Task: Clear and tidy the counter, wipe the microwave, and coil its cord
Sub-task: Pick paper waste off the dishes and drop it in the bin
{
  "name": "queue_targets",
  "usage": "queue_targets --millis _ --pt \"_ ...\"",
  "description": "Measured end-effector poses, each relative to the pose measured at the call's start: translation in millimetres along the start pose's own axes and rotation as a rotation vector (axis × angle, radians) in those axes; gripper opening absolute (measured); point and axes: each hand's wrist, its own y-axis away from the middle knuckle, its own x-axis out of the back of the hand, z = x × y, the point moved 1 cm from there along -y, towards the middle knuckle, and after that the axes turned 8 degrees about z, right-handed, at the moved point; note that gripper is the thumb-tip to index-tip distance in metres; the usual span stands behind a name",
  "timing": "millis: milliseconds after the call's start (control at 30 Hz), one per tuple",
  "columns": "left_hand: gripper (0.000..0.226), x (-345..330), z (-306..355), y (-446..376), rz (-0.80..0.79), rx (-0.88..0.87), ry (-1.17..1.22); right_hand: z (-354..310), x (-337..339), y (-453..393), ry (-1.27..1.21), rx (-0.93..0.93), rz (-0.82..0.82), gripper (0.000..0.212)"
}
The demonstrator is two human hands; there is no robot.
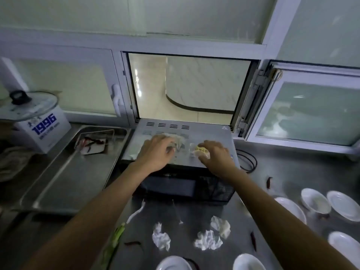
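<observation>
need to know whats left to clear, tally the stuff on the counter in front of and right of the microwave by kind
White dishes: 6, some cut off by the frame edge
Crumpled tissues: 3
Dried red chillies: at least 3
Green onion stalk: 1
Total: at least 13

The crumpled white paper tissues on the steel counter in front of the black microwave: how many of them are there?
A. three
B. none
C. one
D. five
A: three crumpled white paper tissues lie apart from each other on the steel counter, in front of the black microwave, near the white bowls.
</observation>
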Motion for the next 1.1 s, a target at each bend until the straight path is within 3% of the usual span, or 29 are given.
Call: queue_targets --millis 367,500,867,1100 --pt "0.044 -33.3 -32.7 -31.7 -0.116 -0.089 -0.065 1.7 -20.8 -15.2 0.185 -0.063 -0.126 0.057" --pt "0.046 -41.0 -39.8 -44.3 -0.133 -0.104 -0.113 4.0 -23.6 -19.3 0.194 -0.048 -0.152 0.054" --pt "0.049 -49.2 -54.2 -65.2 -0.242 -0.123 -0.178 9.0 -33.0 -21.5 0.157 -0.056 -0.017 0.031" --pt "0.038 -56.2 -59.0 -69.6 -0.181 -0.166 -0.097 9.0 -42.1 -18.0 0.099 -0.033 0.072 0.027"
